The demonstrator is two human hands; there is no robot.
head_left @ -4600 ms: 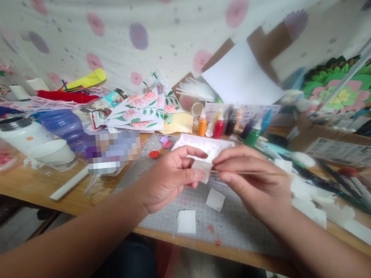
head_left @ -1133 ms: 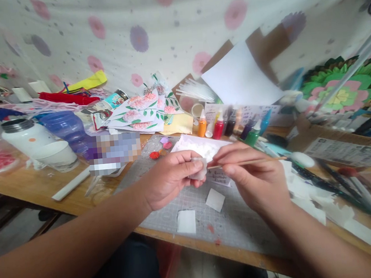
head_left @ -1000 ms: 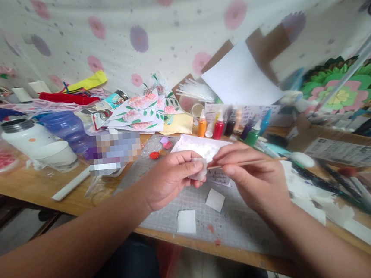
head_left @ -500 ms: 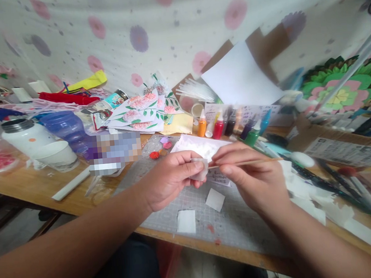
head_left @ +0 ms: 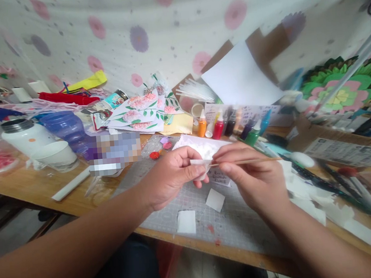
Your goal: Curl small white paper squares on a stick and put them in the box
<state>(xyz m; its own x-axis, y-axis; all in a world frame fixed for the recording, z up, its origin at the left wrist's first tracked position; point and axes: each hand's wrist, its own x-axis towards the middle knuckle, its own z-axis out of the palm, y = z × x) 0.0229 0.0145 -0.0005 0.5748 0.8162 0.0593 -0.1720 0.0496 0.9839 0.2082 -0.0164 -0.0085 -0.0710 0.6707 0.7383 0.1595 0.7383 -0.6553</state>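
My left hand (head_left: 171,177) is closed, pinching a small white paper square (head_left: 201,167) between thumb and fingers above the grey cutting mat (head_left: 234,221). My right hand (head_left: 252,174) is closed on a thin wooden stick (head_left: 255,161), whose tip touches the paper square. Two more white paper squares (head_left: 215,199) lie flat on the mat just below my hands. A white tray (head_left: 205,145) sits right behind my hands.
Small paint bottles (head_left: 219,128) stand in a row behind the tray. A white bottle (head_left: 26,134) and cup (head_left: 56,155) are at left on the wooden table (head_left: 40,186). Flower-painted cards (head_left: 140,110), paper scraps (head_left: 310,197) and pens (head_left: 335,186) clutter the back and right.
The paper square in my left hand has been worked and turned slightly against the stick tip. Both hands stay in nearly the same place.
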